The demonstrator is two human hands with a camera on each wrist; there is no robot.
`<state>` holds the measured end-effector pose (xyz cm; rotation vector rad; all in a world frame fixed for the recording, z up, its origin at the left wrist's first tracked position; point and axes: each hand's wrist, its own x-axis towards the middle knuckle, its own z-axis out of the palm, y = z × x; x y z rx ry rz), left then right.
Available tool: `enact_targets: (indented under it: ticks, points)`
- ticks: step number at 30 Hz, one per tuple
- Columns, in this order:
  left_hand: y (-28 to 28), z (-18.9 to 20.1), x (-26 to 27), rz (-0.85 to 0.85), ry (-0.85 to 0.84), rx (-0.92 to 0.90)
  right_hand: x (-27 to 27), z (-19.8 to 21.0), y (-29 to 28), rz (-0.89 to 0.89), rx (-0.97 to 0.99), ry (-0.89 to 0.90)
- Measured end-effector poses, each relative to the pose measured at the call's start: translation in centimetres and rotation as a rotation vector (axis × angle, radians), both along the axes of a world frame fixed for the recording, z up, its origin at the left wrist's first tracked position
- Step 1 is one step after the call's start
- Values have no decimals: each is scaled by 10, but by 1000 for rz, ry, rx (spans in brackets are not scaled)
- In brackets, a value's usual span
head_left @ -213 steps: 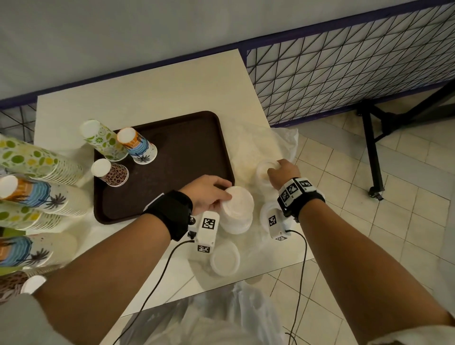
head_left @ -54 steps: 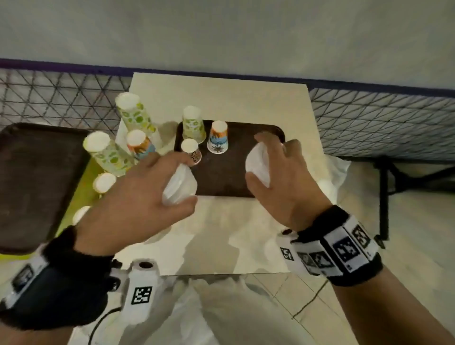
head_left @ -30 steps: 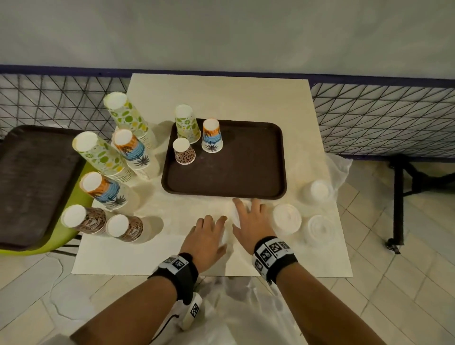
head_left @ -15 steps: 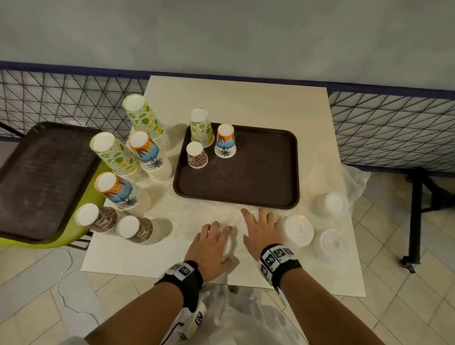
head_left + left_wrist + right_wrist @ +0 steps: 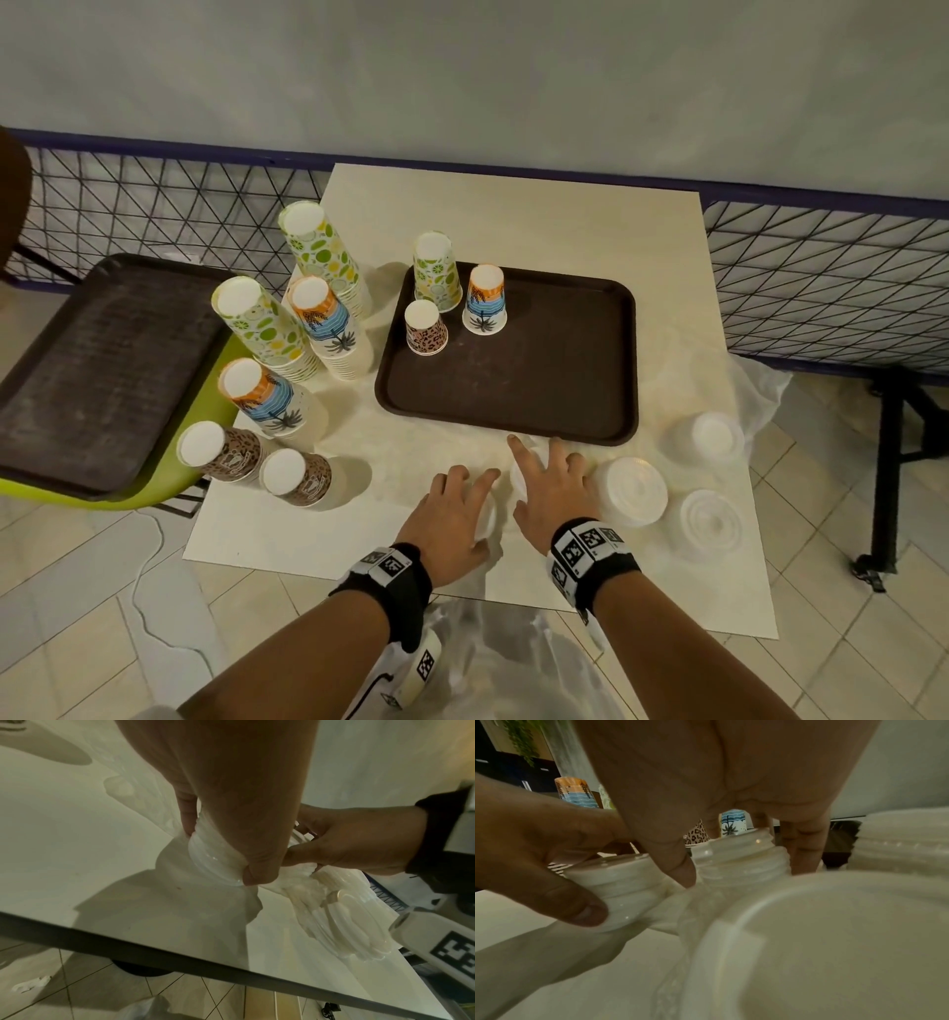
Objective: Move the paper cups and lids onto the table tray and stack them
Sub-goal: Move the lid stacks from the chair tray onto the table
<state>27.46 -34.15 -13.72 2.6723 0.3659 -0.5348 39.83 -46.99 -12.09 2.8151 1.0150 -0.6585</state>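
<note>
Half a second before, both hands lay on the same lid stacks by the table's near edge; now the left hand point(image 5: 452, 514) gripped one lid stack point(image 5: 213, 862) and the right hand point(image 5: 552, 493) another point(image 5: 741, 860), just short of the tray point(image 5: 629, 360), so the lift seemed imminent.

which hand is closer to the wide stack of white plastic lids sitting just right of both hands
Right. The right hand lies directly beside the wide stack of white plastic lids, nearly touching it; the left hand is farther off, beyond the right hand.
</note>
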Motion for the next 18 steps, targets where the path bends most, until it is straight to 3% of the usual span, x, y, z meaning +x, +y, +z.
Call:
enact_targets:
  ticks: [8,18]
  points:
    - [6,6,0,33,-18,-84,0,21,-5,43,19,-46]
    - [21,35,-3,109,-218,-125,5,60,-12,-69,352,-32]
